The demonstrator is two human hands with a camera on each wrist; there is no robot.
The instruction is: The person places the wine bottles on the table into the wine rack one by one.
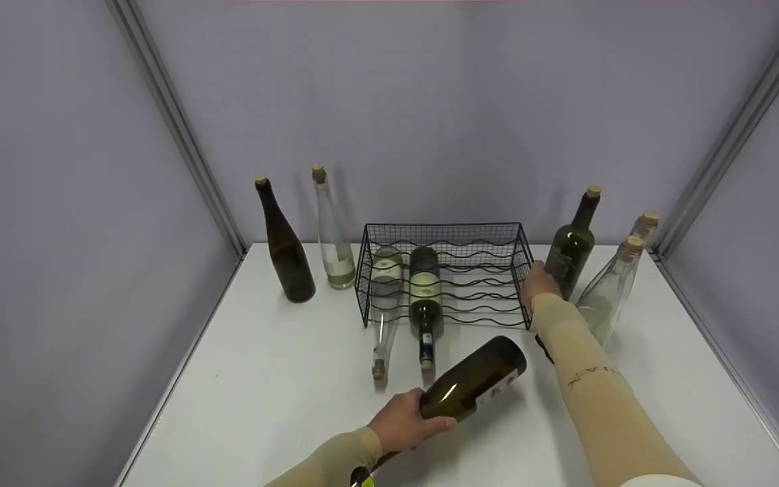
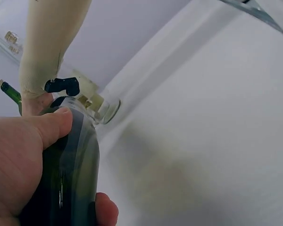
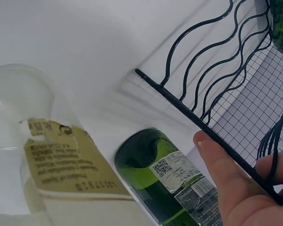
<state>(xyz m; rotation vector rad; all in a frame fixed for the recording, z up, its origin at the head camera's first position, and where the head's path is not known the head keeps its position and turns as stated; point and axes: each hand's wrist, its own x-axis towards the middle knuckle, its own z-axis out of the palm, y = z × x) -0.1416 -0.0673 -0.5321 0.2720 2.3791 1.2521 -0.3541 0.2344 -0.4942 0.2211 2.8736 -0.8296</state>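
In the head view my left hand (image 1: 404, 423) grips a dark wine bottle (image 1: 474, 382) at its neck end; the bottle lies tilted, its base up to the right. The left wrist view has the thumb of my left hand (image 2: 19, 162) across the bottle (image 2: 68, 179), fingertips on the far side. At the right end of a black wire bottle rack (image 1: 443, 224), my right hand (image 1: 539, 285) holds the frame. Up close, thumb and fingers of my right hand (image 3: 247, 193) pinch the rack's edge bar (image 3: 181, 106). A green bottle (image 3: 155, 165) stands beside it.
Inside the rack lie a clear bottle (image 1: 384, 297) and a dark bottle (image 1: 425, 287), corked necks toward me. A brown bottle (image 1: 290, 264) and a clear bottle (image 1: 335, 243) stand left of it. Two clear bottles, one in front (image 1: 609, 291), stand right. Walls enclose the white table (image 1: 261, 365).
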